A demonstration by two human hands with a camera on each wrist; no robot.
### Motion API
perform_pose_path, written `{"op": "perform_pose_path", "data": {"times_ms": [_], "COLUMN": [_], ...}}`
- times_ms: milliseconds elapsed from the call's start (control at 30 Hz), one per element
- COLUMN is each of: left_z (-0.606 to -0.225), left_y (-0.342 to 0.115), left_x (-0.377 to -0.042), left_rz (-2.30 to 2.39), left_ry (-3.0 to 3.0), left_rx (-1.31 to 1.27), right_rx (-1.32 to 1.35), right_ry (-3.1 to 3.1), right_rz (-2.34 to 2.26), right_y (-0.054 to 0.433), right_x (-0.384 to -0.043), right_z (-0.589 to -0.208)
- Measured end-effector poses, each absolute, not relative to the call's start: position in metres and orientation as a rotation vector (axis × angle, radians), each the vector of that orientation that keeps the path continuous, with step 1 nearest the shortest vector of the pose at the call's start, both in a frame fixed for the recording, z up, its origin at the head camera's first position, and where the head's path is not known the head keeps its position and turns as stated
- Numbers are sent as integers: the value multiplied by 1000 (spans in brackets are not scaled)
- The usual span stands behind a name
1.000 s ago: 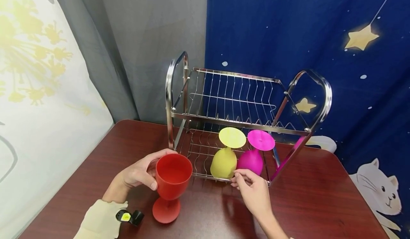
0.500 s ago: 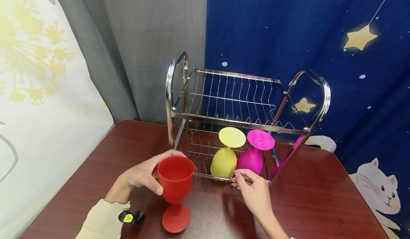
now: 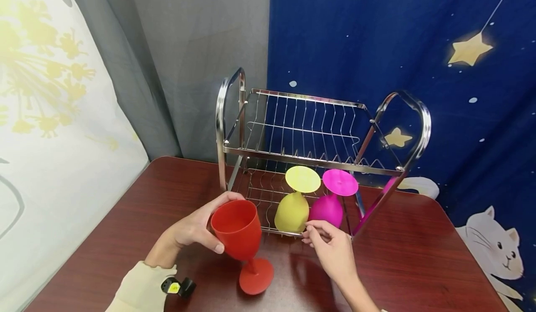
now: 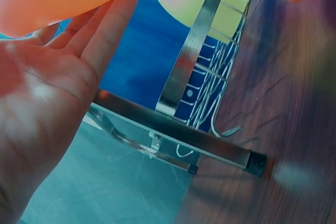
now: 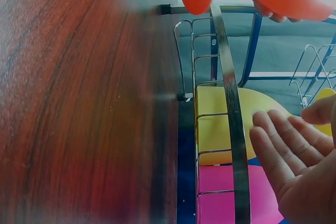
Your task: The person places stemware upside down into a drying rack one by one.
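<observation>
My left hand [image 3: 193,227] grips a red plastic goblet [image 3: 242,240] by its bowl, thumb in front and fingers round the back. Mouth up and tilted, it hangs over the table just before the dish rack [image 3: 307,159], foot toward the right. Upside down on the rack's lower tier stand a yellow goblet [image 3: 291,214] and, right beside it, a magenta goblet [image 3: 327,212]. My right hand [image 3: 334,254] is at the rack's front rail, before these two. In the right wrist view its loosely extended fingers [image 5: 281,142] hold nothing, close to the yellow goblet.
The two-tier metal rack has tall looped side frames [image 3: 219,116]. Wire slots line its upper tier [image 3: 301,128]. It stands on a reddish-brown wooden table [image 3: 418,256]. Behind hang a grey curtain [image 3: 201,47] and a blue star-patterned curtain [image 3: 377,37].
My left hand has carried the red goblet to the right, and its foot has swung rightward, tilting it more. My right hand and the two goblets on the rack have stayed put.
</observation>
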State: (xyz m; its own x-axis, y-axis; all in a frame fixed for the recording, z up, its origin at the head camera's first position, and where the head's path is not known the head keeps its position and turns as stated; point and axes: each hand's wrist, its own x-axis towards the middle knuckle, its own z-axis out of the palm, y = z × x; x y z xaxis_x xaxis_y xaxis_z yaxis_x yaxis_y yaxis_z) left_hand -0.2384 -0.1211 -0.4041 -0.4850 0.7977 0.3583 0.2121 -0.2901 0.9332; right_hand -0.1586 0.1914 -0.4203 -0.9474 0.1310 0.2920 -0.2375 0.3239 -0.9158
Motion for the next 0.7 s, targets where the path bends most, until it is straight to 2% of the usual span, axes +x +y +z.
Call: {"op": "perform_pose_path", "data": {"times_ms": [700], "left_z": [-400], "left_y": [-101], "left_x": [-233], "left_rz": [2000], "left_ry": [1590], "left_rx": [1277], "right_rx": [435], "right_ry": [-2260], "right_rz": [1764], "right_y": [195], "right_x": [-156], "right_z": [-420]}}
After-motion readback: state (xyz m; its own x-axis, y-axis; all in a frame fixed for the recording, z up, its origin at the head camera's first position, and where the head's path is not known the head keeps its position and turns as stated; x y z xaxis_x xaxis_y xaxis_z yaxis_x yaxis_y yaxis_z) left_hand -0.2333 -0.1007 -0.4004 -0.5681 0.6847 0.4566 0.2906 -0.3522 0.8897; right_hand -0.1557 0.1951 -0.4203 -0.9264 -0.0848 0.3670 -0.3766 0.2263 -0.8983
